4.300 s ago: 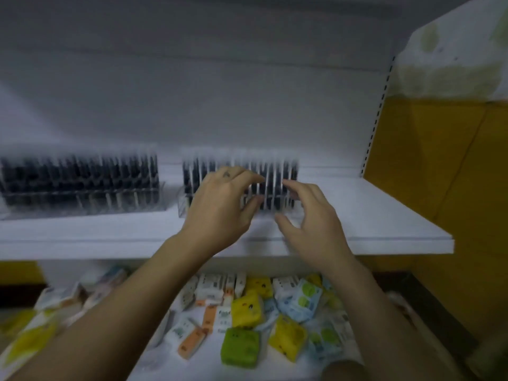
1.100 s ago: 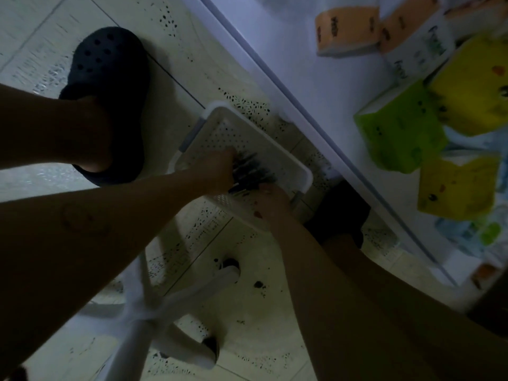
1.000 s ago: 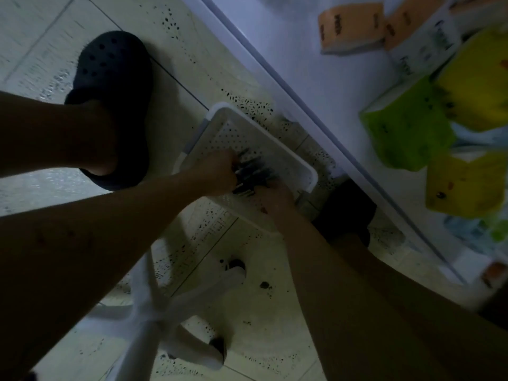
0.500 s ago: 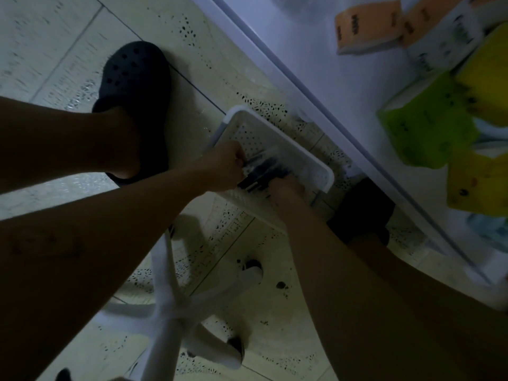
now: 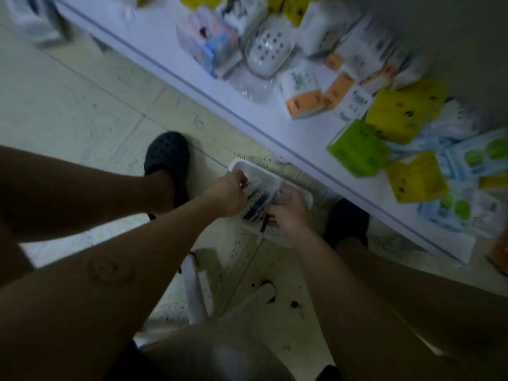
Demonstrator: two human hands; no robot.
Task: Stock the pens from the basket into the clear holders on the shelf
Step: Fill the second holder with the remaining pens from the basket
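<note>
— Down on the speckled tile floor (image 5: 82, 111), what's changed?
— View's swung wider; more of the white shelf (image 5: 255, 111) shows. Round-cornered white plastic basket (image 5: 306, 199) sits beside it as before. Both the left hand (image 5: 228, 195) and right hand (image 5: 287, 214) curl round slim dark pens (image 5: 255, 204) inside it.

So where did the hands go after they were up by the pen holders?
Both came down from the holder on the upper shelf to the white basket on the floor. There the left hand and the right hand took hold of a bunch of dark pens. For the last second the basket has stayed put between the black shoes, beside the low shelf.
</note>
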